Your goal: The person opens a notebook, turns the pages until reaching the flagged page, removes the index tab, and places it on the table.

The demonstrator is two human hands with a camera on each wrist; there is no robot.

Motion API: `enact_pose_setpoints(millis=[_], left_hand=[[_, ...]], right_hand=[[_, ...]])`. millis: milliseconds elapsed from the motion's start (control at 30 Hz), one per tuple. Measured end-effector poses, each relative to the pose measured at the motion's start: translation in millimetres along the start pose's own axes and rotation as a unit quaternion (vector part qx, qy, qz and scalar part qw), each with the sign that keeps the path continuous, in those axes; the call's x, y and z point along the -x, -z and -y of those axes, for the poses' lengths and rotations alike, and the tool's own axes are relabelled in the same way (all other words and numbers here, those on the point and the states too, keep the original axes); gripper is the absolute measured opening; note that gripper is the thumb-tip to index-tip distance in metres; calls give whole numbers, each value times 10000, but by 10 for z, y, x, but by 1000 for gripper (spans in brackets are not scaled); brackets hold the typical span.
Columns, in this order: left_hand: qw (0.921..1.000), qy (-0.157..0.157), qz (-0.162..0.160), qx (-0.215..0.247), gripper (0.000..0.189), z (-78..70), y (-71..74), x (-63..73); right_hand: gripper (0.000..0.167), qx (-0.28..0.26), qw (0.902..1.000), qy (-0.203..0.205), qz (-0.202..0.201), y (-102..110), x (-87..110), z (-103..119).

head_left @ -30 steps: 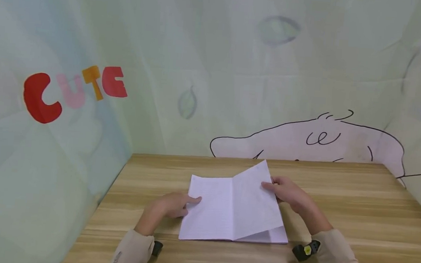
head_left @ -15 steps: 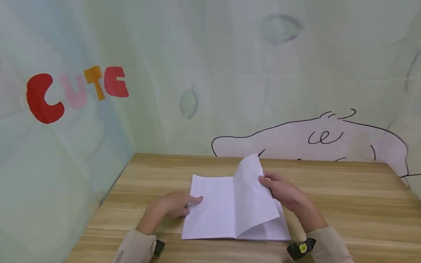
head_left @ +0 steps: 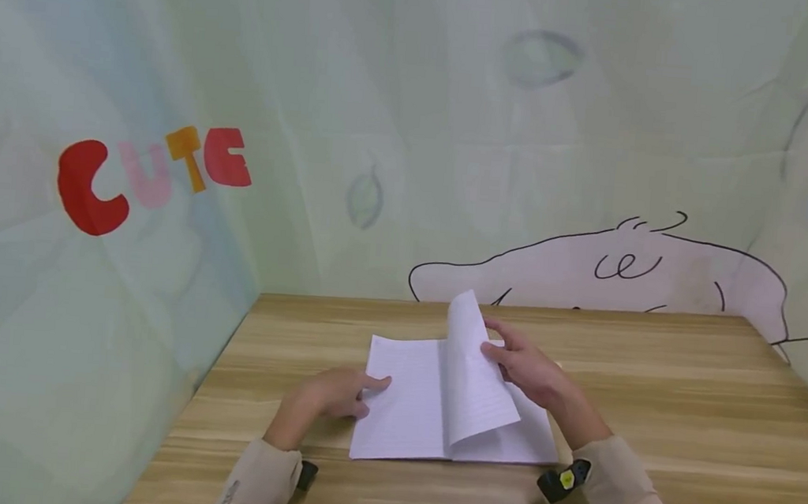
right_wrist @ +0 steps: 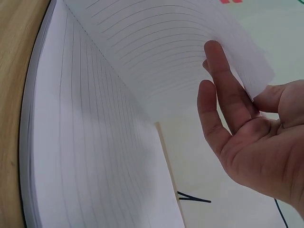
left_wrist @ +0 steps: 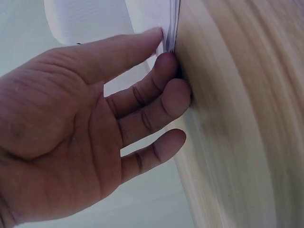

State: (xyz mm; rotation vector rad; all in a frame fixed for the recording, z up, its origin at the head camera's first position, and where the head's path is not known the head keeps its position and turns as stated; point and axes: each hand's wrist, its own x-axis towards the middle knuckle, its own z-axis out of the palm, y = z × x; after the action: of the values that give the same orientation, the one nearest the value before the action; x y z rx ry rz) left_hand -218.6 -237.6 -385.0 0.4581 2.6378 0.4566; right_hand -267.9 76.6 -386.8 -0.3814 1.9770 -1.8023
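Observation:
An open notebook (head_left: pixel 408 422) with ruled white pages lies on the wooden table. My left hand (head_left: pixel 336 393) pinches its left edge, thumb on top of the page. In the left wrist view, the fingertips (left_wrist: pixel 175 97) are tucked in at the edge of the page stack, low by the wood. With my right hand (head_left: pixel 530 373) I hold a single lifted page (head_left: pixel 474 392) by its outer edge, thumb on one side and fingers on the other. This page curls up and leftward over the spine. Under it, the right wrist view shows another lined page (right_wrist: pixel 95 156).
A wood-grain table (head_left: pixel 684 401) extends around the notebook. Behind it hangs a pale green printed backdrop (head_left: pixel 389 85) with a cartoon outline. Coloured letters (head_left: pixel 95 188) spelling CUTE are on the left side. Each wrist wears a black strap (head_left: pixel 560 482).
My right hand has moved left, bringing the lifted page further up and over toward the spine, and more of the page below shows. The left hand stays at the notebook's left edge.

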Motion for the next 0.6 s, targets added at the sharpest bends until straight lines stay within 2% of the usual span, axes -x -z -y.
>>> enact_pose_setpoints(millis=[167, 367, 600], left_hand=[[9999, 102, -21, -31, 60, 18, -27, -37], [9996, 252, -59, -98, 65, 59, -33, -52], [9997, 112, -175, -152, 65, 107, -36, -54]], right_hand=[[58, -48, 9997, 198, 154, -39, -38, -3], [59, 60, 9996, 204, 172, -151, -104, 32], [58, 153, 9998, -21, 132, -318, -212, -1]])
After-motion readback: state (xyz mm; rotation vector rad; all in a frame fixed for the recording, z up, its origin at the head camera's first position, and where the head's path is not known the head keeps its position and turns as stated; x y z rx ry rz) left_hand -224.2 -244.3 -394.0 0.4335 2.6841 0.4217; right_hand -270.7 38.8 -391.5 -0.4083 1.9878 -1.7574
